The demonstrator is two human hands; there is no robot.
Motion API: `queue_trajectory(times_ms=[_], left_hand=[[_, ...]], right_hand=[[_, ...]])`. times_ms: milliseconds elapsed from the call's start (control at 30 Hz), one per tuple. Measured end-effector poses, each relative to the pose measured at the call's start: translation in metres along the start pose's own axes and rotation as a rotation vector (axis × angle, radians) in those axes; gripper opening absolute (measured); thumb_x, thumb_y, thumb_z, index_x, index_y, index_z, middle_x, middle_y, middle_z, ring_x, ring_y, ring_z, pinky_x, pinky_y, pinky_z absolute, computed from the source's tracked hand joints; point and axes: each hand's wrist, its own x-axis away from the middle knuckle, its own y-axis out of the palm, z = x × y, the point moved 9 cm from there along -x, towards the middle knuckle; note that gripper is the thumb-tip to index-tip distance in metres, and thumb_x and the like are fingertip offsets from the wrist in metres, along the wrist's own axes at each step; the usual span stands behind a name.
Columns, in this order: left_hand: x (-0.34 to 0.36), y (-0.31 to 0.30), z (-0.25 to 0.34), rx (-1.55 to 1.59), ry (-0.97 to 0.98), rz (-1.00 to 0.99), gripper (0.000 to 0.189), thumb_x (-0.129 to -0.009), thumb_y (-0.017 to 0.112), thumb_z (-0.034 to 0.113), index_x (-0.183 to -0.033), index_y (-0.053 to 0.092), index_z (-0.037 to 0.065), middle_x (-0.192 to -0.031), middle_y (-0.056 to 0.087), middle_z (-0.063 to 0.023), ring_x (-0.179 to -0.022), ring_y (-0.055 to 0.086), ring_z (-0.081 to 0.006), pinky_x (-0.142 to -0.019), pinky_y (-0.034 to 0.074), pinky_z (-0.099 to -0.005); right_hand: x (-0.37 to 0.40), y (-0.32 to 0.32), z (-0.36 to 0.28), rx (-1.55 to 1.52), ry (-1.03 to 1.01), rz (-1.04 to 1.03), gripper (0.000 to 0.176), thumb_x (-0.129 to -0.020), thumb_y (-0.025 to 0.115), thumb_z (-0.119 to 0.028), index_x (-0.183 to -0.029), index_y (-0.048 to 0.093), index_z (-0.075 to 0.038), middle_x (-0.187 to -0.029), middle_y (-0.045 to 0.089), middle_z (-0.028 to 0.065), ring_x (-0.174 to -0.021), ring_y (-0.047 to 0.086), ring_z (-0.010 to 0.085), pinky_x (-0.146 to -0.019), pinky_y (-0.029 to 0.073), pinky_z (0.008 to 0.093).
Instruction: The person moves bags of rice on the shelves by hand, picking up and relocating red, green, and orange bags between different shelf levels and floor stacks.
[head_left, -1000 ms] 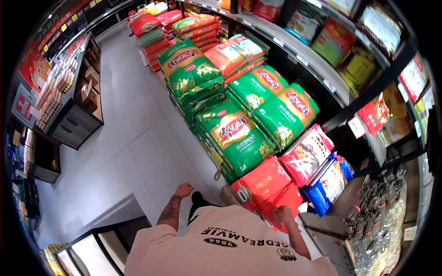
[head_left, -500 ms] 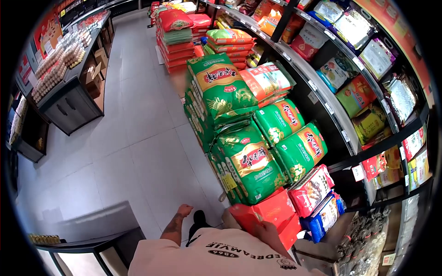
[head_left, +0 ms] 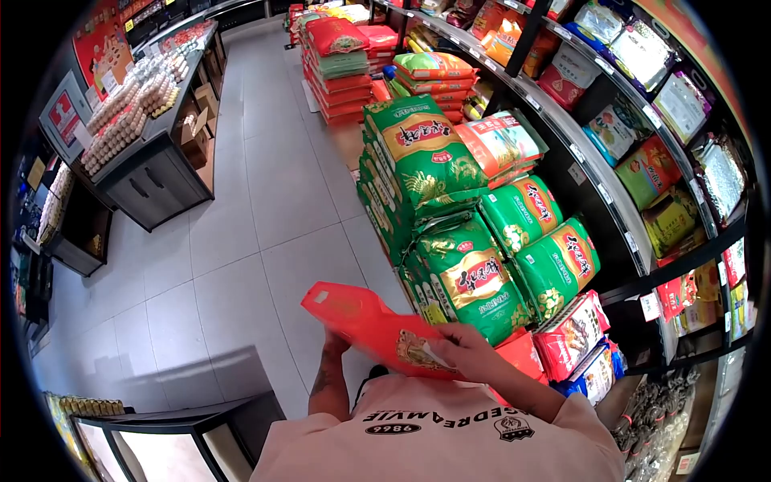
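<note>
A red bag with a printed picture and a handle hole at its left end is held in front of my chest, tilted. My right hand is closed on its right end, thumb on top. At the bag's lower left edge is my left hand, its fingers mostly hidden behind the bag. Just beyond lie stacked green rice bags. Another red bag rests at the near end of the stack, beside a red-and-white bag and a blue bag.
Shelves with packaged goods curve along the right. Further off stand red sack stacks. Egg trays sit on a counter across the tiled aisle. A low display case is at lower left.
The red bag has been lifted off the pile by my right hand and moved left. My left hand has come from open air to the bag. The view has shifted slightly left.
</note>
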Motion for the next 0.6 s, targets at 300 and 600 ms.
queue_trajectory(times_ms=[300, 600], left_hand=[[0.018, -0.047, -0.003, 0.500, -0.269, 0.176, 0.064, -0.088, 0.035, 0.058, -0.129, 0.042, 0.009, -0.121, 0.053, -0.0096, -0.105, 0.053, -0.0263, -0.088, 0.044, -0.0412], [-0.029, -0.011, 0.113, 0.584, -0.060, 0.307, 0.058, -0.091, 0.036, 0.052, -0.129, 0.042, 0.009, -0.123, 0.053, -0.0094, -0.107, 0.054, -0.0251, -0.090, 0.045, -0.0413]], right_hand=[[-0.133, -0.051, 0.052, -0.514, 0.213, -0.036, 0.008, -0.092, 0.049, -0.014, -0.095, 0.054, -0.008, -0.058, 0.030, -0.0076, -0.047, 0.025, 0.0027, -0.041, 0.018, 0.0215], [-0.306, -0.072, 0.039, -0.099, -0.020, -0.187, 0.027, -0.086, 0.054, -0.013, -0.111, 0.056, -0.001, -0.060, 0.047, -0.0041, -0.045, 0.037, 0.0034, -0.039, 0.026, 0.0220]])
